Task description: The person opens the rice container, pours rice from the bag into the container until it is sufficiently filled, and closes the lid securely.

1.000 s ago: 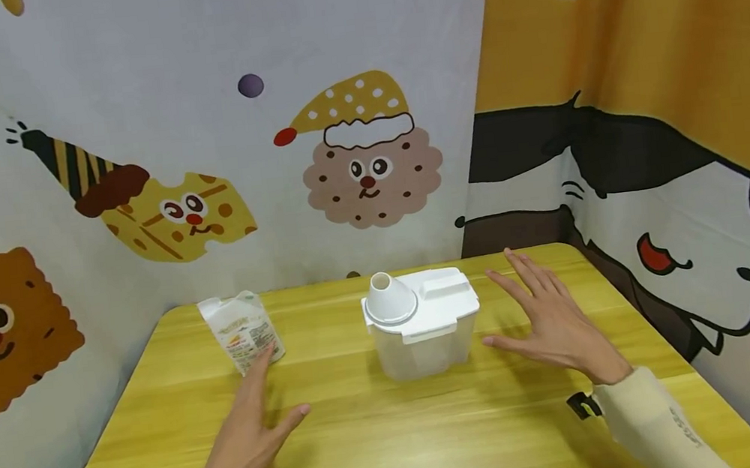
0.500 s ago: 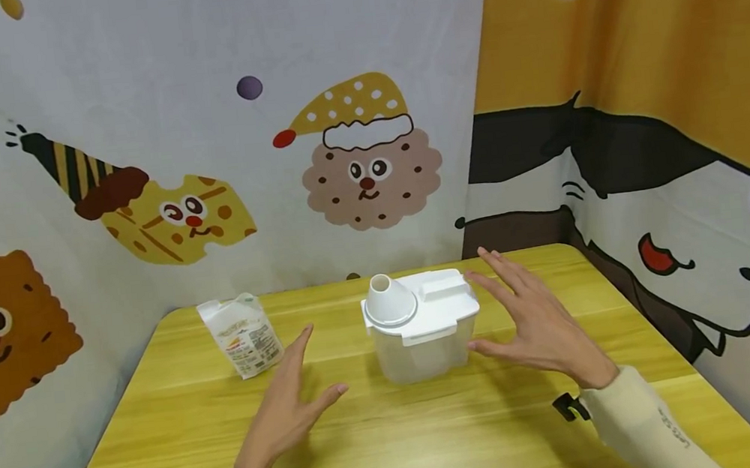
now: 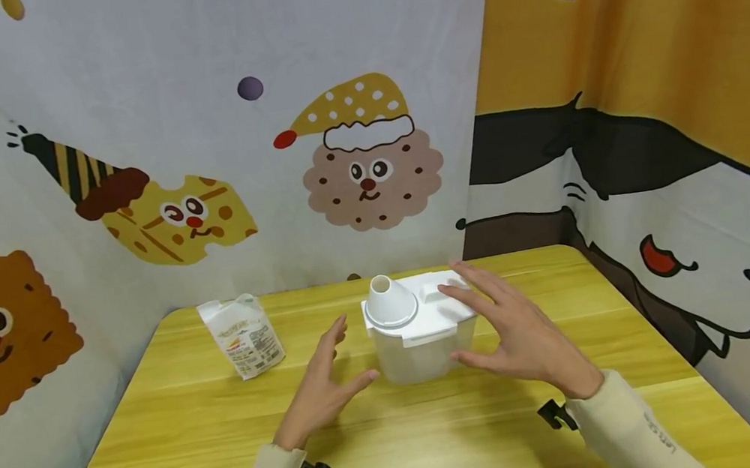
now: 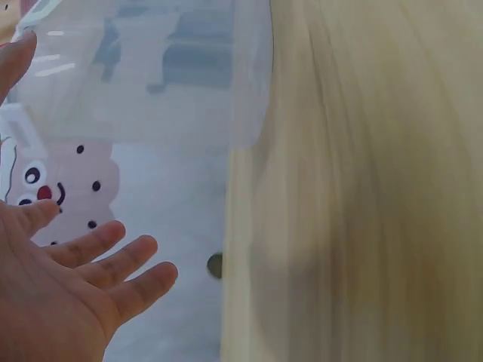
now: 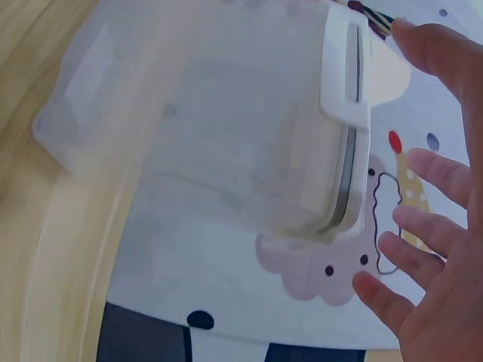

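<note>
A clear plastic storage container (image 3: pixel 410 357) with a white lid (image 3: pixel 434 319) stands upright on the table. On the lid's left side sits a white cone-shaped spout (image 3: pixel 390 304). My left hand (image 3: pixel 318 390) hovers to the left of the container, fingers spread and apart from it. At the right side, my right hand (image 3: pixel 516 330) is close by with spread fingers, partly covering the lid in the head view. Whether it touches the container I cannot tell there; in the right wrist view the fingers (image 5: pixel 423 249) look apart from it. Both palms face the container.
A white printed packet (image 3: pixel 243 341) stands at the left rear of the yellow wood-grain table (image 3: pixel 184 433). Behind the table hangs a cartoon-printed curtain (image 3: pixel 195 55), with another orange and white printed cloth (image 3: pixel 652 222) along the right.
My left hand has moved right, away from the packet and towards the container. My right hand has moved left, closer to the container. The container and packet have stayed in place.
</note>
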`<state>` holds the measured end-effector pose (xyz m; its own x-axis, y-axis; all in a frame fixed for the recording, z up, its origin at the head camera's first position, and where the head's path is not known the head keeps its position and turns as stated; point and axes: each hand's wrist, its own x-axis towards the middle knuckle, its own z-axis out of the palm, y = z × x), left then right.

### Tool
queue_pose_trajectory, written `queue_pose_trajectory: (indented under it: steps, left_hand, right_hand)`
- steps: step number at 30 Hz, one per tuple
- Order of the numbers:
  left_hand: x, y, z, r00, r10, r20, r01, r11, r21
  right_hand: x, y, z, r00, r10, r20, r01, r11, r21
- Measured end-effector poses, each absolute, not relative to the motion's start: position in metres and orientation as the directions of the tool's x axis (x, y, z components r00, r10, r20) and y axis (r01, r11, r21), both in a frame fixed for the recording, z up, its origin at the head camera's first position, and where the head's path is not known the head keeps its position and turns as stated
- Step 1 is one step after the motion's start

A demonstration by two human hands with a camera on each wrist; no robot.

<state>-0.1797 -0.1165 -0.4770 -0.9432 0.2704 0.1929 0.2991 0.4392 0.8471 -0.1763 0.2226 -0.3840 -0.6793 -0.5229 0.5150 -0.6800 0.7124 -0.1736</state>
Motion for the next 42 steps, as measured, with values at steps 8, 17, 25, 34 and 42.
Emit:
queue_pose_trajectory:
  steps: [8, 17, 25, 34, 42]
  left_hand:
    - [-0.187, -0.090, -0.486, -0.934, 0.290, 0.207, 0.296, 0.309, 0.904]
    - [-0.192, -0.072, -0.500, -0.935, 0.295, 0.194, 0.278, 0.273, 0.921]
    - [-0.196, -0.063, -0.504, -0.934, 0.281, 0.220, 0.286, 0.221, 0.932]
    - [-0.197, -0.060, -0.505, -0.952, 0.246, 0.180, 0.236, 0.220, 0.946]
    - [-0.198, -0.061, -0.507, -0.948, 0.258, 0.185, 0.242, 0.211, 0.947]
  right_hand:
    - [-0.172, 0.206, -0.386, -0.607, -0.602, 0.519, -0.757, 0.637, -0.147]
    - [-0.172, 0.192, -0.393, -0.530, -0.621, 0.577, -0.786, 0.615, -0.061]
    - [-0.172, 0.187, -0.398, -0.515, -0.630, 0.582, -0.774, 0.633, 0.000]
    - [-0.176, 0.182, -0.400, -0.482, -0.639, 0.600, -0.760, 0.645, 0.076]
    - [-0.179, 0.180, -0.398, -0.460, -0.644, 0.611, -0.754, 0.647, 0.113]
